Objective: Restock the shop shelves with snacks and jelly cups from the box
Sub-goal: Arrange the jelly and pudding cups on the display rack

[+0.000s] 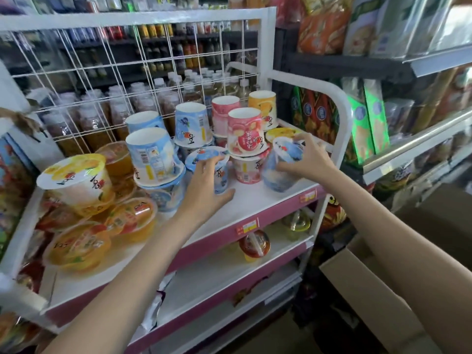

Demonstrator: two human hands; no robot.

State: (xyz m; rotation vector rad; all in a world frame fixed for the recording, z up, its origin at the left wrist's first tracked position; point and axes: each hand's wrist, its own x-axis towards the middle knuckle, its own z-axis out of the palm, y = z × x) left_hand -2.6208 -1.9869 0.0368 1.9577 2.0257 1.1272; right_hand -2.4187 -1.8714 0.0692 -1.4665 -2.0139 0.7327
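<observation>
On the white top shelf (255,200) of a pink-fronted rack, my left hand (204,182) wraps a blue jelly cup (219,172) that stands upright near the middle. My right hand (306,157) grips a second blue jelly cup (281,164), tilted, at the shelf's right end. Behind them stand stacked cups: blue ones (150,154), pink ones (245,134) and a yellow one (263,106), some upside down. A yellow-lidded cup (74,177) and flat orange jelly cups (79,246) lie at the left. The cardboard box (370,297) is at the lower right.
A white wire grid (143,62) backs the shelf, with bottles behind it. A curved white rail (342,108) closes the right end. Lower rack shelves hold dome-lidded cups (255,244). Snack bags (367,121) fill the metal shelves on the right.
</observation>
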